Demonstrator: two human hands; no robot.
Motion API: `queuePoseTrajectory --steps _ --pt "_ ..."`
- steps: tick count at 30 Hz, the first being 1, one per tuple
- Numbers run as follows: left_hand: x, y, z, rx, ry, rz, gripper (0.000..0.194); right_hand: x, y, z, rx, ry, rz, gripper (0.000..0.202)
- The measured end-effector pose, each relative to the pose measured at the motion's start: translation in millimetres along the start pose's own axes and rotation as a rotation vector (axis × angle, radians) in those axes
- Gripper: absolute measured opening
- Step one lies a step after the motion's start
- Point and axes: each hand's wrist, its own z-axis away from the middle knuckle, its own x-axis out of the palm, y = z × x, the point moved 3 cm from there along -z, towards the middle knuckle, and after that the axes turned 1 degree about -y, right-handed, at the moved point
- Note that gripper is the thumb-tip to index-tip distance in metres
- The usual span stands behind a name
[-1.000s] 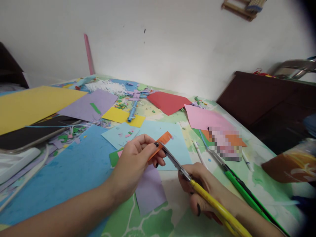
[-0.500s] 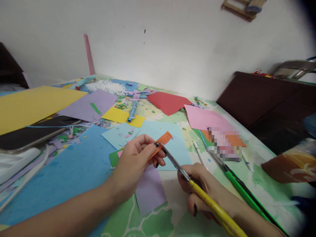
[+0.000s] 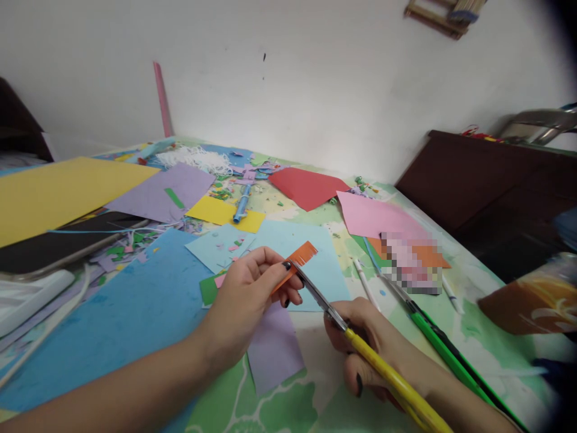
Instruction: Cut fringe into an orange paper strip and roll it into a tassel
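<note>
In the head view, my left grip pinches the orange strip at centre; my right grip is wrapped round yellow-handled scissors. Slits mark the strip's outer end; fingers hide the rest, so I can't tell what's uncut. The desk ends at the wall; I judge there's lifting room above the papers.

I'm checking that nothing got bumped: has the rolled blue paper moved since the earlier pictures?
No. The rolled blue paper lies where it did, relative to the small yellow sheet and the wall.
</note>
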Motion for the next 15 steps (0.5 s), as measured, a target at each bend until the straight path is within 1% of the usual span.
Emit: queuePoseTrajectory --steps 5,9,15 --pt "0.5 -0.4 0.6 -0.002 -0.004 0.005 0.011 1.7 0.2 0.7 0.024 -0.007 -0.02 0.042" --pt "0.5 -0.3 0.0 0.01 -0.006 0.013 0.01 2.9 3.0 -0.7 0.034 -0.04 -0.079 0.038" --pt "1.5 -0.2 -0.9 0.008 -0.007 0.018 0.011 1.6 4.2 -1.2 0.021 -0.024 -0.092 0.04"
